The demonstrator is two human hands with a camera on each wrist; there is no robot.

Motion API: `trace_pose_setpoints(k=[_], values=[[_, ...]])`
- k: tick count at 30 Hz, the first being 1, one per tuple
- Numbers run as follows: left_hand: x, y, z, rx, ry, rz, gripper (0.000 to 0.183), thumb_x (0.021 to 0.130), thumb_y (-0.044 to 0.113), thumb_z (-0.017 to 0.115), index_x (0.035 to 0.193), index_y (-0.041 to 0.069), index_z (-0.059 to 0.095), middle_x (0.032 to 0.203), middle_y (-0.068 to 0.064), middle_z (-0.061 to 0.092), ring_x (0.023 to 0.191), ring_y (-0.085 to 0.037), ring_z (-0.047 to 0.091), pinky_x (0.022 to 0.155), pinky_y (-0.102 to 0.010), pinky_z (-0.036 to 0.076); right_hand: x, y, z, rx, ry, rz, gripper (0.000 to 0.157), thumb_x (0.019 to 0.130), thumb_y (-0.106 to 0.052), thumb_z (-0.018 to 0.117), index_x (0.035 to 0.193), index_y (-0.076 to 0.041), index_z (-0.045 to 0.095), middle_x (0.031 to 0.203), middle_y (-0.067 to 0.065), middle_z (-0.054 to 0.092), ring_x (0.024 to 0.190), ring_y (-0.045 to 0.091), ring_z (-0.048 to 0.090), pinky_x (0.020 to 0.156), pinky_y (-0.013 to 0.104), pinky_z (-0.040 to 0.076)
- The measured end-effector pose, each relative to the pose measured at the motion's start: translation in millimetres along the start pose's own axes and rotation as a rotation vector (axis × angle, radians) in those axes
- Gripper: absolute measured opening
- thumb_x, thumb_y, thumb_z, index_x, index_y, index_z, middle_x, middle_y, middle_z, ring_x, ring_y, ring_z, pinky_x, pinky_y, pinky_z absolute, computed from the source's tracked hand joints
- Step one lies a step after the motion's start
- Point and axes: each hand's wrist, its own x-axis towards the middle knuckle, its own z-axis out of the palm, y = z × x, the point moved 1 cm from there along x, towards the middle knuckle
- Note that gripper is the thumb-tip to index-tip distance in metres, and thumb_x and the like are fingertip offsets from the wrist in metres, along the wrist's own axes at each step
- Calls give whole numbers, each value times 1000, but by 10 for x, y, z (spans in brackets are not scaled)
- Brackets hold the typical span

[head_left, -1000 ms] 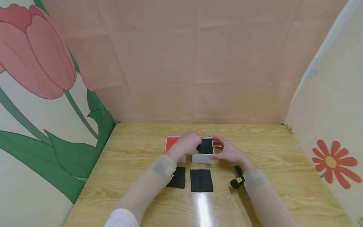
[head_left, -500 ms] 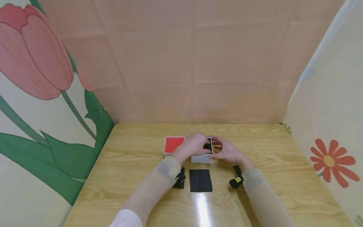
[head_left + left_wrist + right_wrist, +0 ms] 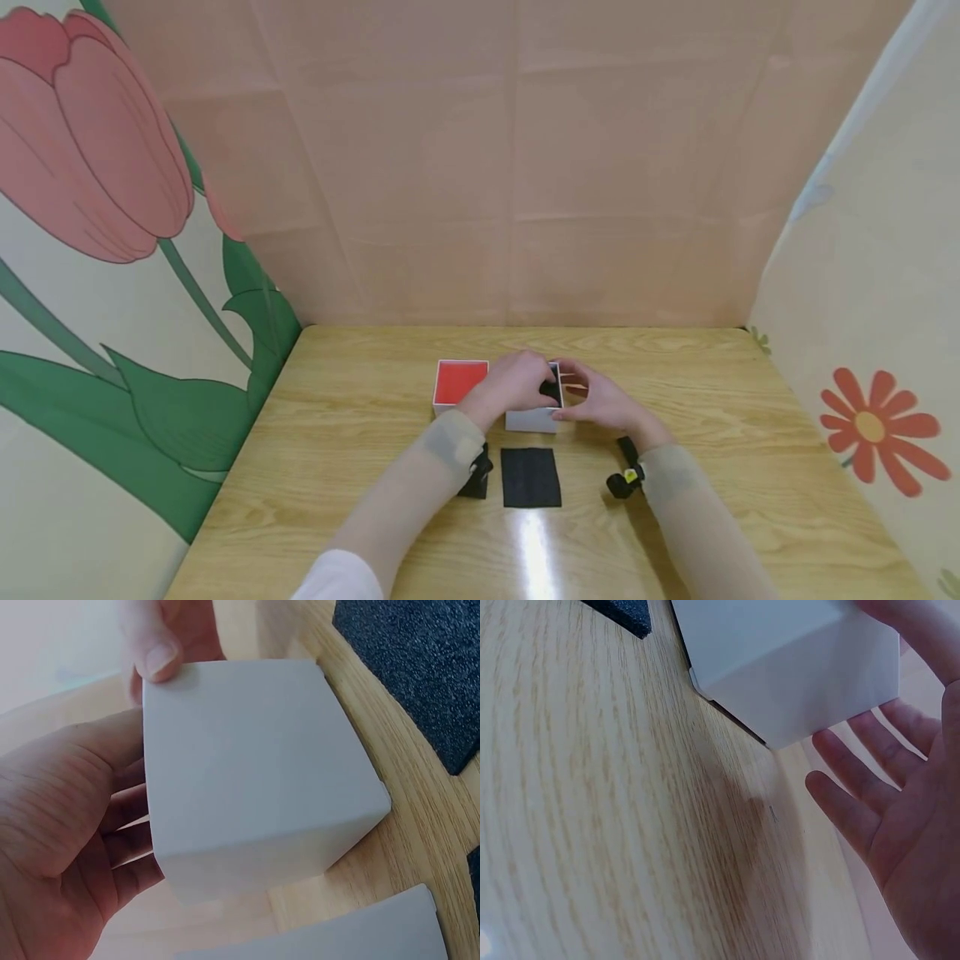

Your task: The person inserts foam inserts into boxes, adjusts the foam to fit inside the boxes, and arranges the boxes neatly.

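Observation:
On the wooden table, a small white box with black material inside sits below my hands. My left hand reaches over its top, and the fingertips dip into the opening out of sight. In the left wrist view, that hand bends behind the white box wall, so I cannot tell if it grips the black material. My right hand holds the box from the right, thumb at the front corner. The right wrist view shows several fingers spread along the box's side.
A second white box with a red inside stands just left. Two flat black squares lie in front: one black square in plain view, the other black square partly under my left wrist. A peach backdrop rises behind the table.
My left hand has shifted a little right, further over the box with the black inside, uncovering more of the red-lined box. My right hand stays at the box's right side.

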Motion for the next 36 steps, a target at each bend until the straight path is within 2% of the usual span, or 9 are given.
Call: trace_pose_setpoints(k=[3, 9, 19, 25, 30, 36], values=[[17, -2, 18, 6, 0, -1, 39, 92, 50, 84, 122, 25, 83, 114, 11, 78, 105, -9, 69, 87, -28, 59, -2, -1, -1, -7, 7, 10, 96, 83, -33, 96, 161, -19, 42, 160, 8, 48, 147, 41, 46, 119, 58, 40], [25, -2, 35, -4, 1, -9, 38, 91, 48, 86, 120, 23, 84, 112, 10, 78, 102, -8, 68, 85, -28, 58, -6, 1, 7, -9, 4, -24, 95, 84, -30, 95, 161, -14, 41, 160, 12, 48, 146, 44, 46, 119, 62, 39], [-50, -25, 20, -25, -1, -18, 28, 92, 41, 86, 111, 21, 86, 104, 9, 78, 90, -8, 65, 84, -28, 58, -9, -4, 17, 8, 3, -25, 94, 85, -24, 94, 162, -14, 41, 161, 13, 47, 147, 46, 43, 119, 65, 37], [-75, -63, 15, -50, 5, -28, 28, 91, 38, 88, 113, 21, 85, 108, 8, 78, 92, -8, 64, 86, -29, 58, -13, -25, 10, -3, 12, -17, 96, 85, -27, 95, 163, -15, 40, 162, 13, 47, 147, 47, 44, 118, 67, 37], [-79, -90, 22, -50, 4, -1, 29, 91, 37, 88, 115, 20, 85, 109, 7, 78, 92, -7, 65, 86, -29, 58, -14, -44, 8, -18, 4, -15, 97, 85, -29, 94, 164, -15, 39, 162, 13, 46, 147, 46, 45, 118, 66, 38], [-163, -179, -51, -79, -3, 30, 35, 93, 35, 87, 124, 20, 82, 121, 6, 77, 108, -9, 69, 95, -30, 58, -3, -16, 5, -44, 12, -5, 97, 84, -31, 95, 163, -19, 40, 162, 10, 47, 147, 43, 46, 119, 64, 38]])
